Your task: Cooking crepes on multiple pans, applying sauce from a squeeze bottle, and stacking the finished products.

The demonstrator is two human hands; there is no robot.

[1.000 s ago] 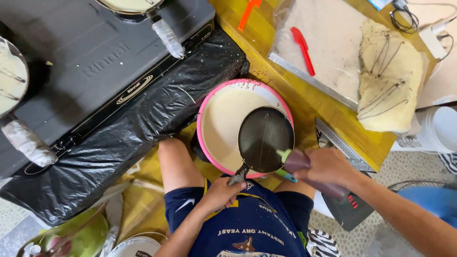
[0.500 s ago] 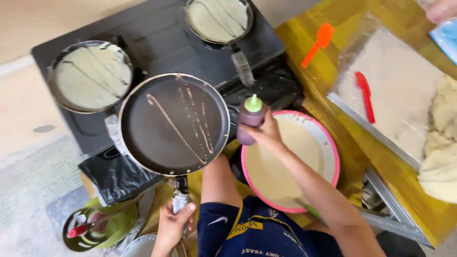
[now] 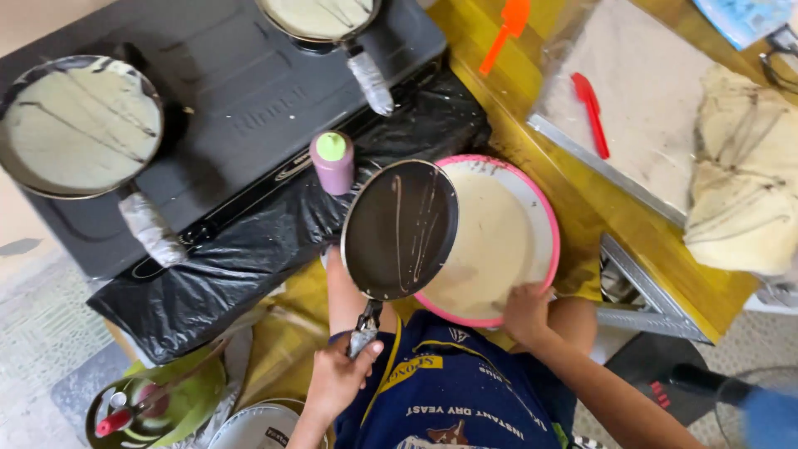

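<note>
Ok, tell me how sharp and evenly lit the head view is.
Head view: soft daylight, no harsh shadows; the dark pan and pink-rimmed basin read sharp, the left hand gripping the pan's handle is clear, and the bottom-right corner is smeared by blur.

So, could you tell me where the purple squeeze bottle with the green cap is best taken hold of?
Probably around the middle of its body. The purple squeeze bottle stands upright on the black plastic sheet, apart from the dark pan. Come from the near side, level, fingers around the round wall; the stove blocks the far side.
</note>
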